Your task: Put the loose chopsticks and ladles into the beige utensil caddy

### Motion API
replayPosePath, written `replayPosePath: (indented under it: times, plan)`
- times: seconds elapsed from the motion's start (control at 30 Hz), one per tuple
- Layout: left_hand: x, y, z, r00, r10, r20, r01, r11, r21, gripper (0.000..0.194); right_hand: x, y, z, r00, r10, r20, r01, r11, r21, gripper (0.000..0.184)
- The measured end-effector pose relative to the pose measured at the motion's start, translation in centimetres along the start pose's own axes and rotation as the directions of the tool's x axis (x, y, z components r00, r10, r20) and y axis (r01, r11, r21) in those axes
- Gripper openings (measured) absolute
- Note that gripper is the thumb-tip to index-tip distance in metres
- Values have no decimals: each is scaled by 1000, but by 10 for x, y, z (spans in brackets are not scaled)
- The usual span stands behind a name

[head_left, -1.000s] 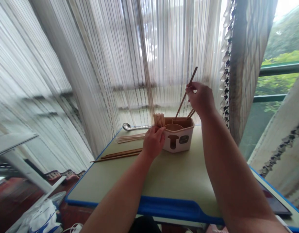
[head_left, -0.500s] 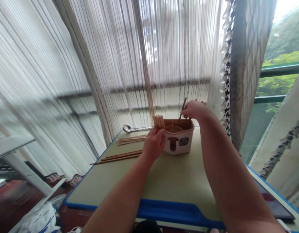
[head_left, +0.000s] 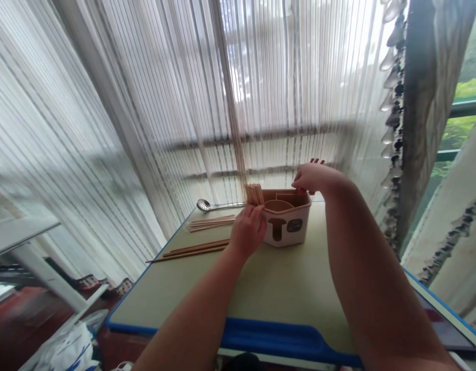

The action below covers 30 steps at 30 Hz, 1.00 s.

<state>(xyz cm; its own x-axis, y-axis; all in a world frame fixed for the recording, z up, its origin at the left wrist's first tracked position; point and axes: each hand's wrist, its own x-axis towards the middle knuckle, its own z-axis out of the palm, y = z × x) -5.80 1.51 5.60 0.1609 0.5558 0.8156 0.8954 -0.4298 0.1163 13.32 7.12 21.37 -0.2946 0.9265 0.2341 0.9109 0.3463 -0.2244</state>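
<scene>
Curtains point(head_left: 176, 103) hang behind the table point(head_left: 284, 288). Left hand point(head_left: 248, 232), fingers half curled, touches the box point(head_left: 267, 234) by upright sticks point(head_left: 254, 194); whether it grips is unclear. Right hand point(head_left: 313, 178) bends over the far right corner, its grip hidden; light bracing from the left should prevent sliding. Chopsticks point(head_left: 195, 251), pale sticks point(head_left: 210, 223) and a ladle point(head_left: 203, 205) lie leftward.
</scene>
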Motion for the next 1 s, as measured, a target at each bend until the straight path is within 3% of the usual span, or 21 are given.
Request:
replayPosePath:
  times: [0.1,0.27,0.33,0.43,0.5,0.57,0.6,0.7,0.77,0.83,1.0]
  plan:
    - [0,-1,0,1000,-10,5,10,1000,1,33,3,7,-1,990,85,117,-82,996,-35,15]
    - [-1,0,2,999,-33,-19,32,999,-42,36,2,10,-4,992,59,116,-60,998,1,17]
    - [-1,1,1,991,-114,-70,112,993,-35,32,1,7,-4,992,50,114,-56,997,51,17]
    - [2,-1,-7,946,-292,-139,303,950,67,23,0,1,-2,996,35,85,-44,992,115,18]
    - [6,-5,-16,911,-401,-96,412,894,175,23,1,-3,-1,999,-1,53,-5,994,105,17]
    - [9,-10,-25,859,-509,61,465,824,322,27,2,-7,1,999,-31,33,29,997,75,18]
    - [10,-12,-29,808,-565,164,471,788,396,29,2,-8,2,999,-41,33,39,997,60,19]
    - [8,-15,-35,576,-675,460,419,728,543,30,2,-11,4,997,-57,54,54,998,45,23]
    - [6,-13,-35,469,-681,563,389,731,560,27,2,-12,5,994,-66,82,61,996,63,24]
    - [5,-10,-33,443,-670,595,370,742,560,26,2,-11,6,992,-73,105,64,994,88,24]
    - [7,-6,-29,460,-659,595,330,749,574,28,2,-9,4,996,-84,28,83,996,43,20]
